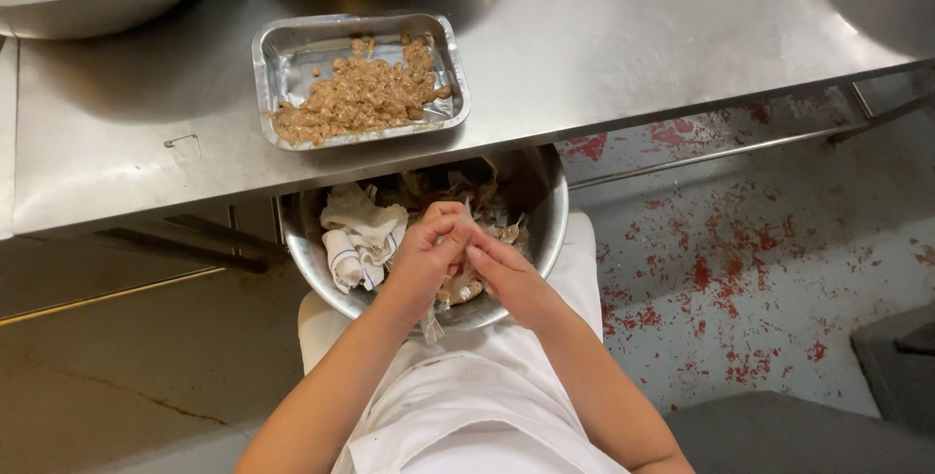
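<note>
Hands meet over the metal bowl point(545, 230) on our lap: our left hand point(429, 255) and right hand point(506, 274) both pinch one small wrapper point(466, 226). We see a cloth point(355, 235) inside the bowl and a foil tray point(292, 60) of brown crumbs point(365, 94) on the counter point(633, 36).

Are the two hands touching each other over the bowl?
Touching: the head view shows the left hand and right hand meeting at the fingertips above the steel bowl.

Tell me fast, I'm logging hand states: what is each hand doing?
Left hand: closed, pinching a small piece over the steel bowl.
Right hand: fingers on the same piece; grip cannot be told.
</note>
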